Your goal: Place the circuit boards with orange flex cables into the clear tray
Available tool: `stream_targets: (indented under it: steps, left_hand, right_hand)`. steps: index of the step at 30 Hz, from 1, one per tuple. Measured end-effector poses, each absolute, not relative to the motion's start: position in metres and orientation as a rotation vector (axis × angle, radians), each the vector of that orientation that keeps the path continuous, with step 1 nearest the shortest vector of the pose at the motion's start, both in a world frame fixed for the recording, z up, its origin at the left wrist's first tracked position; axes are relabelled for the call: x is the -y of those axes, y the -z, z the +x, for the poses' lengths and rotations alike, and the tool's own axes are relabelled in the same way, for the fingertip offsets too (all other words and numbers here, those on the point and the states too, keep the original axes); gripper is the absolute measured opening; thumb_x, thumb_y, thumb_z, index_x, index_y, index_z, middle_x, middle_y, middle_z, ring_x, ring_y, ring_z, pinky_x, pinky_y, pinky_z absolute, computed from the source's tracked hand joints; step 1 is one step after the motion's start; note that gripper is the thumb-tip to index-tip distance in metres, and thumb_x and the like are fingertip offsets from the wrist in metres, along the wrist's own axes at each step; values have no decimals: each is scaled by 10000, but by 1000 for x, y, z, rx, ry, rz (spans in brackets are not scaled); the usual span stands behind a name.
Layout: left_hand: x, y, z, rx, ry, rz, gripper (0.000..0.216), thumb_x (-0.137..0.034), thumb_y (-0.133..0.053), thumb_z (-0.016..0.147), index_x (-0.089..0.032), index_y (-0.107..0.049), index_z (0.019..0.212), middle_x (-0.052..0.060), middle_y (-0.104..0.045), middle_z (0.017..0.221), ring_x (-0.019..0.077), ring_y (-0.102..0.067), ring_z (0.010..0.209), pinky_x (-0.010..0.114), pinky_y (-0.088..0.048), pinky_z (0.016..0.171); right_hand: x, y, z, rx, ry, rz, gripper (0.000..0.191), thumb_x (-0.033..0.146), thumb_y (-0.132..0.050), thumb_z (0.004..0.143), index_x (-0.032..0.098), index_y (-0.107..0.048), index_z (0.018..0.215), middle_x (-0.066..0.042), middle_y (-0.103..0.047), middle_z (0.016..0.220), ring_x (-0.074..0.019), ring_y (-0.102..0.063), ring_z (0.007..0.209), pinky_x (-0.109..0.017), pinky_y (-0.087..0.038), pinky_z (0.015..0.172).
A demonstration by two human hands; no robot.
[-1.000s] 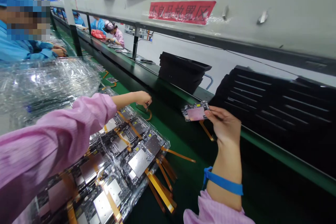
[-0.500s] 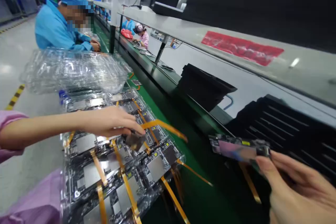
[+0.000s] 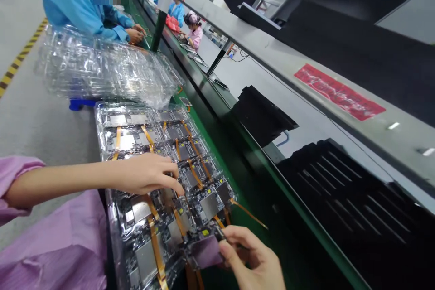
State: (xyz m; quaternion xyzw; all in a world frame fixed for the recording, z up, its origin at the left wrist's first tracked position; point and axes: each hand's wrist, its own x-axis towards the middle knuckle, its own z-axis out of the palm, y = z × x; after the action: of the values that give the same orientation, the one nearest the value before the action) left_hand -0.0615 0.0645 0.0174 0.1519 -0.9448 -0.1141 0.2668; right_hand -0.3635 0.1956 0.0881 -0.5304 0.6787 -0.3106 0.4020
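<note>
My right hand pinches the end of a circuit board between thumb and fingers. This board has a shiny metal shield and a yellow square, and it is tilted over the near right edge of a clear plastic tray. My left hand reaches across the tray, palm down, its fingers curled onto another circuit board among the rows. Part of that board is hidden under the hand. Rows of similar boards with orange flex cables fill the tray.
A stack of clear plastic trays stands beyond. A green conveyor bench runs along the right, below a white rail. Black sheets hang there. A co-worker in a blue coat sits at the far left.
My right hand has brought its board leftward from over the bench to the tray's edge. My left hand has lowered its board among the rows. The view has tilted downward.
</note>
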Motion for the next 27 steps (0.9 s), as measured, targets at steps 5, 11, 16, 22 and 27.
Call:
stream_targets:
  steps: [5, 11, 16, 22, 27]
  left_hand:
    - [-71, -15, -57, 2585, 271, 343, 533, 6, -456, 881, -315, -598, 1282, 55, -693, 1093, 207, -634, 875, 340, -475, 731]
    - [-80, -5, -53, 2552, 369, 352, 388, -120, -431, 977, -272, -555, 1312, 98, -620, 1303, 231, -632, 1057, 360, -507, 875]
    - [-80, 9, -58, 2423, 384, 397, 236, -158, -465, 1028, -216, -562, 1234, 109, -629, 1288, 195, -614, 1144, 303, -496, 959]
    - [-77, -29, -34, 2405, 456, 471, 174, -133, -504, 1022, -214, -640, 1093, 31, -678, 972, 144, -614, 875, 264, -487, 785]
    - [-93, -67, -40, 2364, 883, 433, 231, -158, -579, 1004, -274, -676, 1178, 1, -720, 963, 131, -650, 863, 248, -509, 770]
  right_hand:
    - [-177, -52, -354, -1625, 740, -1155, 513, 566, -902, 598, 165, -729, 866, -27, -664, 671, -147, -558, 553, -266, -517, 514]
    - [-157, -12, -355, -1689, 684, -1311, 407, 448, -764, 708, 154, -720, 986, 5, -628, 636, -176, -583, 599, -291, -511, 569]
    - [-164, -13, -343, -1909, 447, -1696, 216, 267, -665, 876, 203, -746, 1066, -41, -749, 833, -248, -704, 831, -378, -521, 834]
    - [-173, -20, -333, -2155, 202, -2001, 184, 269, -689, 948, 256, -759, 1118, -63, -746, 976, -278, -711, 937, -385, -533, 831]
    - [-169, -12, -337, -2132, 308, -2294, 151, 169, -733, 901, 227, -744, 1040, -38, -743, 978, -269, -694, 987, -364, -539, 783]
